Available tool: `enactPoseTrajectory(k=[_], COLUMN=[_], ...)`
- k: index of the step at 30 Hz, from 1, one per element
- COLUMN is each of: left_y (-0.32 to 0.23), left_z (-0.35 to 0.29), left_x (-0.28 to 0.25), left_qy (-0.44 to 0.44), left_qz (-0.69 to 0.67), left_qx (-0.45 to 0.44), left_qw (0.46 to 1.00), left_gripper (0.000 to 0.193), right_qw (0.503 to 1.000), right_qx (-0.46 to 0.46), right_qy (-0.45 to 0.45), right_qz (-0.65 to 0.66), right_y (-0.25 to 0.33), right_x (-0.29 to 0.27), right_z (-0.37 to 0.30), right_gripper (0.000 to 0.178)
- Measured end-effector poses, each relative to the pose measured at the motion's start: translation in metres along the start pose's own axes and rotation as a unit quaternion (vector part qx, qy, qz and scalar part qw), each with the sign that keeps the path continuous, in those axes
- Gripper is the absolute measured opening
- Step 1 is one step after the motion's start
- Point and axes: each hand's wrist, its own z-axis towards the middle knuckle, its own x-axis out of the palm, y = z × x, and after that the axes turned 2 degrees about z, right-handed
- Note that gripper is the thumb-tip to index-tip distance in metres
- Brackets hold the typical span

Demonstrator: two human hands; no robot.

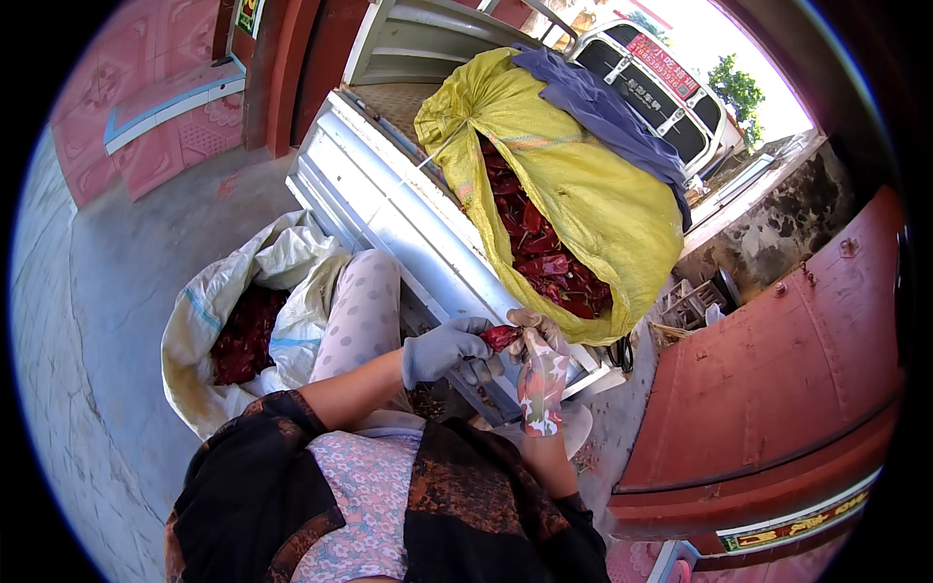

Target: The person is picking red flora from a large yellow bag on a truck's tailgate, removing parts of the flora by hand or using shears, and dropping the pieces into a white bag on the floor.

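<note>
You grip a pepper (501,337) between the closed fingers of your left hand (439,352) and right hand (541,354), just nearer than the yellow sack (607,214) and right of the white sack (190,335), where too hard a pull might crack its brittle-looking skin.

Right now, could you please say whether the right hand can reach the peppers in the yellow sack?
Probably yes: the right hand is near the opening of the yellow sack, and nothing visible blocks the red peppers inside, though it handles one pepper.
</note>
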Motion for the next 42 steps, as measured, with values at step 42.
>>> enactPoseTrajectory(k=[42], left_y=[0.010], left_z=[0.004], left_x=[0.008], left_qy=[-0.026], left_qz=[0.005], left_qx=[0.017], left_qw=[0.999], left_gripper=[0.014], right_qw=[0.857], right_qx=[-0.224], right_qy=[-0.034], right_qz=[-0.464], right_y=[0.031], right_x=[-0.052], right_z=[0.044], right_gripper=[0.016])
